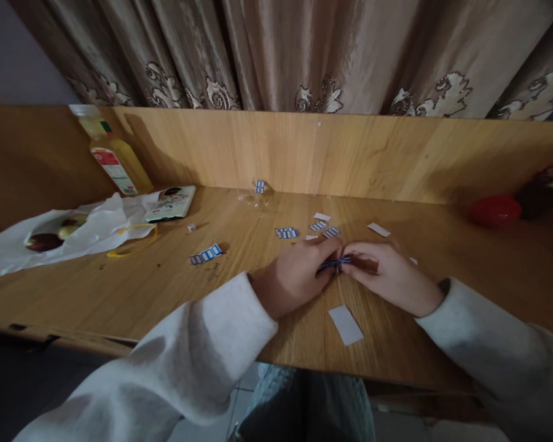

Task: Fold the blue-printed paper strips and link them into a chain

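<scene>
My left hand (308, 265) and my right hand (387, 270) meet over the wooden table. Pinched between the fingers of both is a blue-and-white paper strip (334, 263), seen almost edge-on and partly hidden by the fingers. Just beyond my hands lie blue-bordered label strips (286, 232), with another pair (325, 229) close to my fingertips. A similar label strip (206, 254) rests farther left. Plain white paper (346, 325) lies on the near side of my hands, and a smaller white slip (378, 229) is beyond my right hand.
At the left stand a bottle of yellow liquid (120, 161) and a pale green booklet-like item (171, 204). Crumpled white paper (9, 245) holds dark and pale roundish things beside a yellow loop (133, 248). A red round object (495, 210) sits right. A wooden board (276, 150) closes the back.
</scene>
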Demonstrator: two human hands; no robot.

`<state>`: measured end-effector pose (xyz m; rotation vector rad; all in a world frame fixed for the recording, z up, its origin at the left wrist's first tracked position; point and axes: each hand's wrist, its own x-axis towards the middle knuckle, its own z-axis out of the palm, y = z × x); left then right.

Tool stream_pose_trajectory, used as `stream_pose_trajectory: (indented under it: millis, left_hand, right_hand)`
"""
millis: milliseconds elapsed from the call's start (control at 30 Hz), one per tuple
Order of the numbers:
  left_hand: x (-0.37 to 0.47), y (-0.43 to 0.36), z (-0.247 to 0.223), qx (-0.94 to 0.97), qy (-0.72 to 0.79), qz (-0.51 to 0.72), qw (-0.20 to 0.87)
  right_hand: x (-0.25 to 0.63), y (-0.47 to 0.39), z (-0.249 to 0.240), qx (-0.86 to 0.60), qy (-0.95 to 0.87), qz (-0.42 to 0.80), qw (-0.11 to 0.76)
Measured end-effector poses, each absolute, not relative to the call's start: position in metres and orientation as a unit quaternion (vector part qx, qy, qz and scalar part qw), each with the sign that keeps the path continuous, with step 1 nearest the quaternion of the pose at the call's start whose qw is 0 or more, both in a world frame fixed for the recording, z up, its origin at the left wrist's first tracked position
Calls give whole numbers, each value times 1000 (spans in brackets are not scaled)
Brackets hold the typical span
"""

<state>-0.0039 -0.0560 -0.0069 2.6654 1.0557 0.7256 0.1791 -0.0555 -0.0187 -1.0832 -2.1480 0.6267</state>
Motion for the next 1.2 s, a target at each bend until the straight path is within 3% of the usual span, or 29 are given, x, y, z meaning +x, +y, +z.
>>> stream_pose_trajectory:
  millis: [567,967,1200]
  left_hand:
    - [-3,-53,-9,895,338,256,138]
    - [-29,-51,8,818,391,235,351]
    - [-26,-51,6,788,404,268,379]
  right_hand:
    - [178,-55,-21,-400,-802,308,319]
    - [182,-53,-25,-434,-783,283,344]
    - [181,-56,-21,-431,-786,296,329]
